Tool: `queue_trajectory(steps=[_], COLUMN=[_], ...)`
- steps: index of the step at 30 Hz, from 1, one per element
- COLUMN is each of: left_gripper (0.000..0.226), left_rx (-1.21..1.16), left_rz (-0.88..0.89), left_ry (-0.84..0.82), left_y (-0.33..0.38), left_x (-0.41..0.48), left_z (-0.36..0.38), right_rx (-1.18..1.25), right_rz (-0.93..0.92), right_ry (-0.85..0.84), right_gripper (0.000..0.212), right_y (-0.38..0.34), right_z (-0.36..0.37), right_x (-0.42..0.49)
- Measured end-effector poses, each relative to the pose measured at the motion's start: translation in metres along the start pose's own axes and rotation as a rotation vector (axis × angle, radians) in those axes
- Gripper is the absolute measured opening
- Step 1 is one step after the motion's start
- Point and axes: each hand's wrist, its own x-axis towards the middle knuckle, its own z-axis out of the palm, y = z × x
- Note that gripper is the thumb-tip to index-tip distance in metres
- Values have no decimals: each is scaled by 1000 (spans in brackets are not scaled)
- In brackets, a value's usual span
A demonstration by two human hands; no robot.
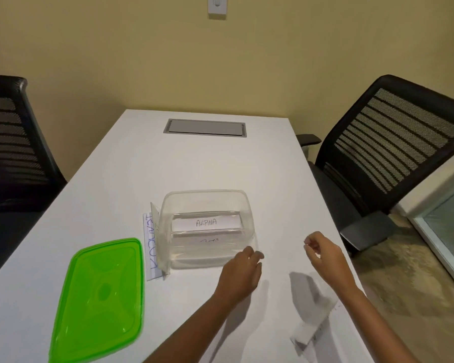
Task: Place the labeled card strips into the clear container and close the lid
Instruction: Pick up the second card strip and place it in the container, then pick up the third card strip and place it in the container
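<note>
Nearest to us, at the right front of the white table (121,163), a folded paper strip (311,330) lies partly under our right forearm, its writing too small to read. To the left lies the green lid (100,299), flat on the table and off the clear container (207,229).

Our left hand (240,275) rests just at the container's near right corner, its fingers (257,255) curled loosely together and holding nothing that we can see; whether they touch the wall we cannot tell. Our right hand (323,254) hovers above the table to the right of the container, well clear of it, fingers curled inward with thumb and forefinger close together. We cannot tell whether anything is pinched between them.

Inside the open container a card strip marked ALPHA (206,222) stands along the far side, and a second strip (209,241) lies nearer to us, its label blurred. Against the container's left outer wall lies another strip with blue lettering (150,247), running lengthwise toward us, with a smaller clear piece leaning beside it.

Two black mesh chairs (393,142) flank the table, and a grey cable hatch (205,127) sits in its far end.
</note>
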Motion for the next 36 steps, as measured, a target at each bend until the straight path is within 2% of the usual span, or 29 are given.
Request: queue_trajectory(steps=[3, 10, 13, 17, 20, 23, 24, 26, 27, 31, 36], left_gripper=[36, 50, 50, 47, 45, 47, 48, 52, 56, 67, 70], left_rx=[-57, -206, -214, -175, -156, -179, -199, -240, -263, -381, -434], left_rz=[-93, -237, -256, -266, -264, -280, -288, -308, -321, -369, -337], left_ry=[-160, -416, -487, -538, -531, -525, -527, -528, -522, -452, -381], left_y=[21, 64, 74, 81, 84, 85, 85, 84, 83, 78, 67], left_x=[-10, -21, -26, -33, -37, -40, -40, -41, -40, -34, -23], left_z=[26, 71, 83, 91, 93, 94, 93, 91, 89, 79, 57], right_rx=[-10, -65, 73, 319, 504, 564, 541, 524, 545, 759, 971], right_rz=[77, 239, 411, 710, 848, 849, 834, 809, 806, 808, 698], right_ry=[44, 228, 259, 209, 91, 41, 41, 45, 49, 70, -9], right_gripper=[5, 18, 34, 57, 51, 12, 10, 22, 21, 4, 13], right_y=[18, 37, 40, 44, 49, 50, 50, 51, 49, 36, 13], right_z=[-3, 0, 5, 9, 15, 17, 16, 14, 13, 4, -10], right_x=[-19, -59, -72, -82, -85, -89, -89, -87, -86, -79, -73])
